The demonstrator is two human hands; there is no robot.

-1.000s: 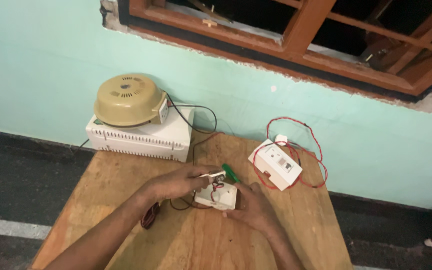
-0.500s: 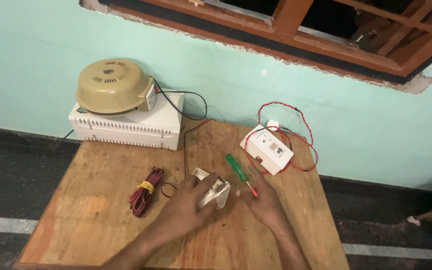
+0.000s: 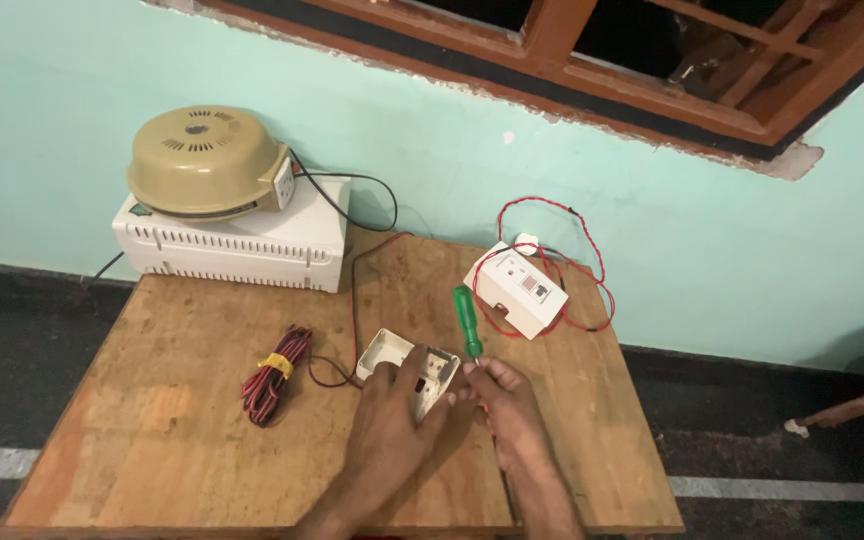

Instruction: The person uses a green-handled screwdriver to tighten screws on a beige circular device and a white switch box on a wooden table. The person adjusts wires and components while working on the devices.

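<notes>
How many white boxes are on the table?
3: a big vented one at the back left under the tan dome, a small one at the back right inside red wire loops, and a small one under the left hand. None seem hidden.

Both hands rest on a small white switch box (image 3: 414, 368) near the middle of a wooden table (image 3: 152, 420). The left hand (image 3: 392, 425) lies over the box's near left part, fingers spread on it. The right hand (image 3: 497, 400) touches the box's right edge with its fingertips, just beside a green-handled screwdriver (image 3: 467, 320) that lies on the table. Left of the box lies a coil of red and black wire (image 3: 274, 375) bound with a yellow tie. Farther right sits a second white box (image 3: 515, 290) ringed by red wire (image 3: 552, 215). At the far left, a tan round device (image 3: 207, 165) sits on a white casing (image 3: 232, 245) against the green wall (image 3: 42, 120).
</notes>
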